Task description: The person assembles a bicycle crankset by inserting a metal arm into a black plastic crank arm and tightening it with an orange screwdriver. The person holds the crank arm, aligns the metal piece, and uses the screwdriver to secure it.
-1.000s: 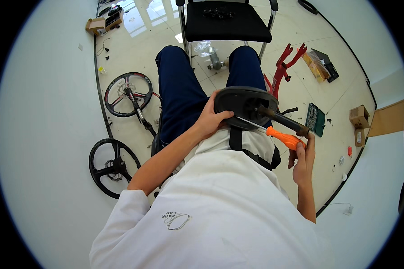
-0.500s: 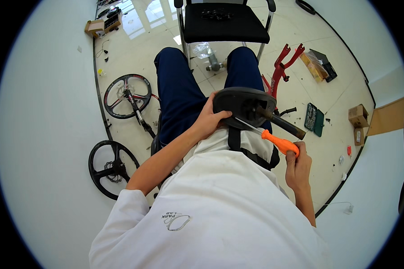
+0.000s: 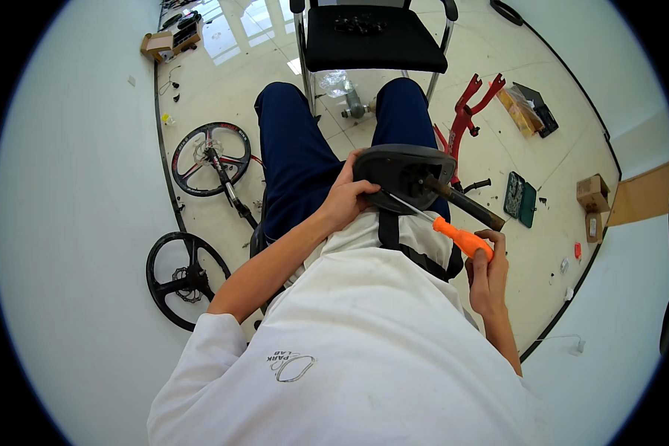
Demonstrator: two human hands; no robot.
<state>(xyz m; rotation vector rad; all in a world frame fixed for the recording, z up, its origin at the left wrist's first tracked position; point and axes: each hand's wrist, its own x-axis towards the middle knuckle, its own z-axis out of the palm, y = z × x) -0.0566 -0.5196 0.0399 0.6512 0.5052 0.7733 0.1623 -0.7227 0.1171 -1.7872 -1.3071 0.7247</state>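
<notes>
At frame centre a black bicycle saddle [image 3: 403, 176] lies upside down on the person's lap, the left hand [image 3: 343, 202] closed around its edge. The right hand [image 3: 487, 273] grips an orange-handled screwdriver [image 3: 432, 221], tip at the saddle's underside. Judging by this, a fastener is being worked; next calls for steady turning with the tip seated.

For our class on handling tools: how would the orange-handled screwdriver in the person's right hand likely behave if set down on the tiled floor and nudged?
The orange-handled screwdriver looks stiff: its thin metal shaft runs straight. Its rounded handle suggests it would probably roll when nudged. It seems light, since the right hand holds it by the fingers alone.
</notes>
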